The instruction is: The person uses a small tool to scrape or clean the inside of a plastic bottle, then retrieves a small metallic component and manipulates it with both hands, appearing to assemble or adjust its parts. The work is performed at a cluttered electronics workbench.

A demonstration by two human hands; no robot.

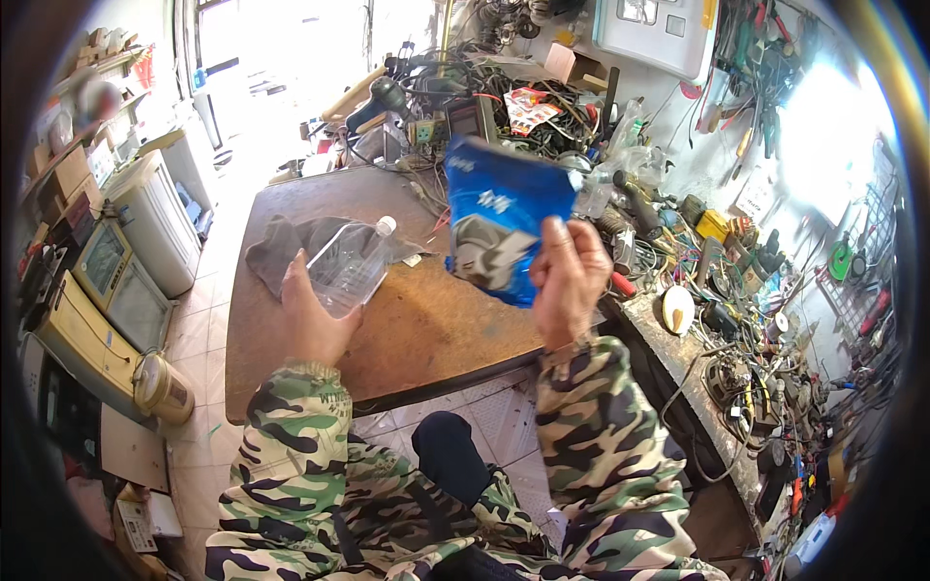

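Note:
My left hand is wrapped round the lower end of a clear plastic bottle with a white cap, which is tilted above the brown table. Between the thumb and fingers of my right hand is a blue plastic packet with a grey-and-white picture on its front. The packet is raised over the table's right side and slightly blurred; its contents are hidden. A crumpled grey cloth lies on the table behind the bottle.
Tangled cables and tools crowd the far end. Along the right, a cluttered bench holds wires and parts, a white oval piece among them. Old appliances line the left wall, with a lidded bucket on the tiled floor.

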